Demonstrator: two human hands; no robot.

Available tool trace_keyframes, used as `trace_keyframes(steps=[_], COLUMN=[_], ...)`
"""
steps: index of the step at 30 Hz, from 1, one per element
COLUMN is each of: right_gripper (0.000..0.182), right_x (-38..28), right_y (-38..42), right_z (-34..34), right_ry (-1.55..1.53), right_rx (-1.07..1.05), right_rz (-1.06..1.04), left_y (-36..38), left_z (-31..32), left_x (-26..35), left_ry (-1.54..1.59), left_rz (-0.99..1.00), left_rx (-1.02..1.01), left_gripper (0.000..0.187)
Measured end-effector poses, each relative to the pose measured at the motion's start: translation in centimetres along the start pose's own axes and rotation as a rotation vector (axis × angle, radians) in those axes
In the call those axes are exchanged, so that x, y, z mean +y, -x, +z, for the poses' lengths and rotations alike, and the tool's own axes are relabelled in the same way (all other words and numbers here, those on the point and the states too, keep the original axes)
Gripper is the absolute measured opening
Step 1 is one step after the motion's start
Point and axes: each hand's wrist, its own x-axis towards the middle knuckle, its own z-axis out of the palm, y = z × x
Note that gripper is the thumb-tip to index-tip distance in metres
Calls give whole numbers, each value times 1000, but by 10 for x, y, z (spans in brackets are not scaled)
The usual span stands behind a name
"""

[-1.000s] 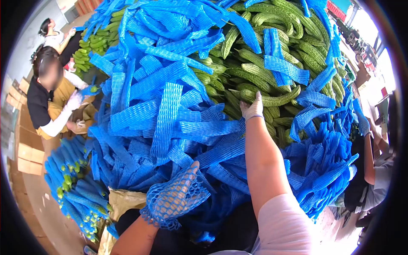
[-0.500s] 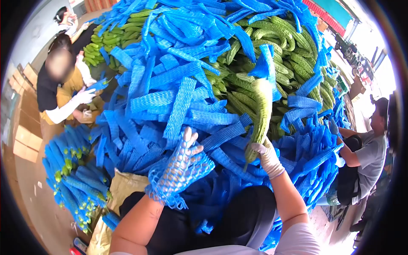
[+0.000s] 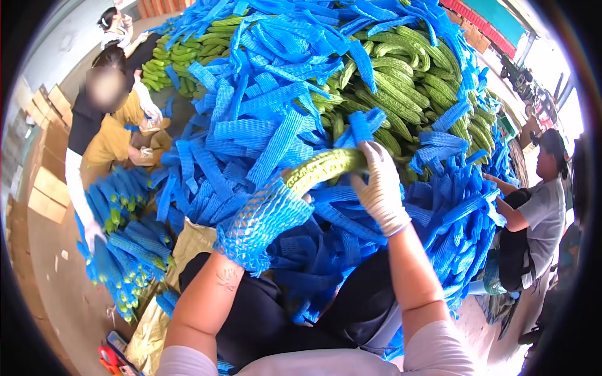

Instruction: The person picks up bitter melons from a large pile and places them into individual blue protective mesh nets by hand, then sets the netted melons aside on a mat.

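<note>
Before a green gourd heap (image 3: pixel 392 88), both hands (image 3: pixel 266 216) (image 3: pixel 380 188) hold one gourd (image 3: pixel 326 168).

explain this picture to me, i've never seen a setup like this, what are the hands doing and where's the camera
There is no machine here: these are a person's own hands, seen from a camera worn on their head, looking forward and down. Its lens bends the edges.

In front is a big heap of loose blue net sleeves, with a pile of bumpy green gourds showing beside it. At the left lie gourds already in blue nets.

The left hand has blue netting around it and grips one end of a curved gourd. The gloved right hand holds the other end.

Other people are nearby too, such as one in a black top and one in grey.
</note>
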Motion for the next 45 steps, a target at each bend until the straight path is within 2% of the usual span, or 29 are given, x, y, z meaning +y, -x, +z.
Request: trace_keyframes(steps=[2, 4, 6, 7, 8, 9, 10, 11, 12, 13, 14, 15, 18, 21, 22, 24, 25, 26, 28, 29, 31, 32, 34, 36, 38, 40, 41, 44, 45], right_gripper=[61, 66, 73, 57, 57, 44, 33, 18, 18, 17, 15, 13, 9, 9, 10, 11, 12, 13, 19, 19, 31, 31, 43, 49, 58, 57, 58, 62, 64], right_x=[-19, -50, -70, -71, -68, -62, -58, -59, -62, -66, -68, -70, -63, -23, -11, 9, 21, 28, 33, 29, 13, 5, -12, -30, -23, -25, -27, -43, -49], right_y=[15, 30, 37, 39, 39, 36, 31, 28, 26, 23, 21, 20, 5, -7, -8, -8, -5, -3, 0, 1, 1, 3, 10, 13, 17, 18, 20, 28, 29], right_z=[21, 44, 51, 59, 61, 62, 61, 62, 63, 64, 65, 66, 60, 71, 72, 72, 76, 78, 75, 73, 68, 61, 42, 30, 28, 23, 25, 23, 24], right_ry=[-361, -920, -1246, -1215, -1219, -1232, -1240, -1251, -1252, -1263, -1272, -1102, -698, -519, -535, -471, -446, -466, -480, -481, -250, -260, -1295, -1923, -1829, -1856, -1970, -2087, -2088], right_rx=[46, -81, -217, -192, -196, -363, -528, -435, -430, -352, -276, -235, -120, 52, 115, 143, 173, 208, 120, 122, 360, 360, -29, -232, -298, -367, -449, -586, -638], right_rz=[54, 344, 525, 548, 557, 568, 572, 512, 519, 422, 326, 222, 145, 292, 349, 491, 529, 585, 649, 646, 422, 414, 798, 934, 889, 831, 783, 793, 782], left_y=[4, 9, 15, 17, 19, 19, 19, 18, 17, 14, 14, 15, 17, 21, 26, 38, 49, 47, 45, 46, 41, 40, 43, 30, 27, 37, 34, 21, 19], left_z=[3, 12, 24, 31, 39, 43, 43, 43, 44, 37, 35, 34, 32, 28, 25, 20, 22, 10, -15, -12, -5, -4, -3, -8, -24, -34, -40, -29, -21], left_x=[-1, -10, -21, -25, -28, -35, -38, -42, -43, -28, -23, -20, -14, -5, 3, 17, -11, -4, 16, 21, 37, 42, 41, 47, 57, 49, 55, 39, 38], left_ry=[-20, -333, -497, 60, 619, 668, 668, 585, 501, 674, 674, 496, -30, -549, -545, 1269, 796, 800, 559, 1072, 1135, 1201, 585, 391, 509, 917, 939, 823, 802], left_rz=[1, 141, 207, 11, -191, -170, -175, -135, -93, -106, -108, -63, 81, 243, 247, -549, -367, -362, -127, -335, -386, -440, -142, 120, -6, -364, -452, -398, -367], left_rx=[-11, 122, 179, 228, 265, 200, 195, 126, 57, 118, 111, 85, 1, -78, -84, 153, 12, 8, -28, 52, 128, 201, 13, -156, -293, -170, 67, 468, 506], left_gripper=[45, 38, 35, 35, 36, 46, 46, 47, 47, 46, 46, 45, 42, 40, 40, 40, 40, 40, 49, 55, 56, 57, 60, 56, 30, 25, 22, 23, 26])
